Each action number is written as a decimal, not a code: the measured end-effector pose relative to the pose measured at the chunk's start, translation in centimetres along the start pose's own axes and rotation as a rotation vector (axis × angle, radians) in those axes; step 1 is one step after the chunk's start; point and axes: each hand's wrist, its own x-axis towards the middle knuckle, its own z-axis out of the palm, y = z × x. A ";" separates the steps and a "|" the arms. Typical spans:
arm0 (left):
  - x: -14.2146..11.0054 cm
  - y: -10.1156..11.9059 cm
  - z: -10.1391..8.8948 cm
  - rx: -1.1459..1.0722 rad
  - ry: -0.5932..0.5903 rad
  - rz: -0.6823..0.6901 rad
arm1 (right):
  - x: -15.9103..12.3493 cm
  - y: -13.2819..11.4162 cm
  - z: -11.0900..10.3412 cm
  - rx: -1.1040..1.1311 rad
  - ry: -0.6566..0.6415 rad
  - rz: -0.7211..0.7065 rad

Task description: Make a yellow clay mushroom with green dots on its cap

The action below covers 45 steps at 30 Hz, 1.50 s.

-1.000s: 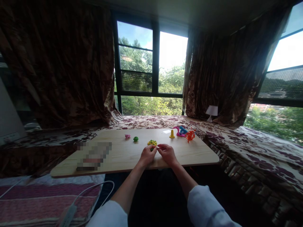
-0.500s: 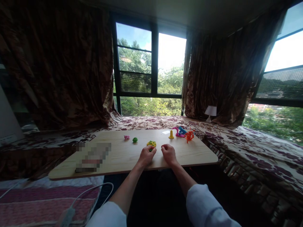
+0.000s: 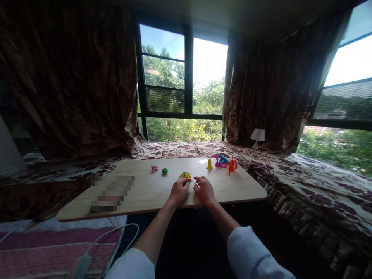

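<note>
My left hand (image 3: 180, 190) is closed in a pinch at the table's near middle. A small green piece (image 3: 190, 181) pokes out at its fingertips; its kind is too small to tell. Just beyond lies a yellow lump with green spots (image 3: 185, 175), its near side hidden by the fingers. To the right, my right hand (image 3: 204, 190) has its fingers curved and apart, with nothing visible between them. Its fingertips point toward the green piece, a small gap away.
The pale wooden table (image 3: 145, 190) also bears a pink figure (image 3: 154, 168), a green figure (image 3: 164, 171), a yellow cone-like piece (image 3: 209, 164), and blue (image 3: 223, 160), magenta (image 3: 215, 161) and orange (image 3: 232, 166) tangled shapes. A blurred-out flat object (image 3: 112, 193) lies at left.
My right hand has moved slightly left, closer to my left hand, and its fingers have spread from a closed pinch. The green piece now shows past my left fingertips.
</note>
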 end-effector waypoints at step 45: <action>-0.3 1.1 -0.6 -0.082 -0.085 -0.048 | 0.0 -1.0 -2.0 -0.097 -0.093 -0.284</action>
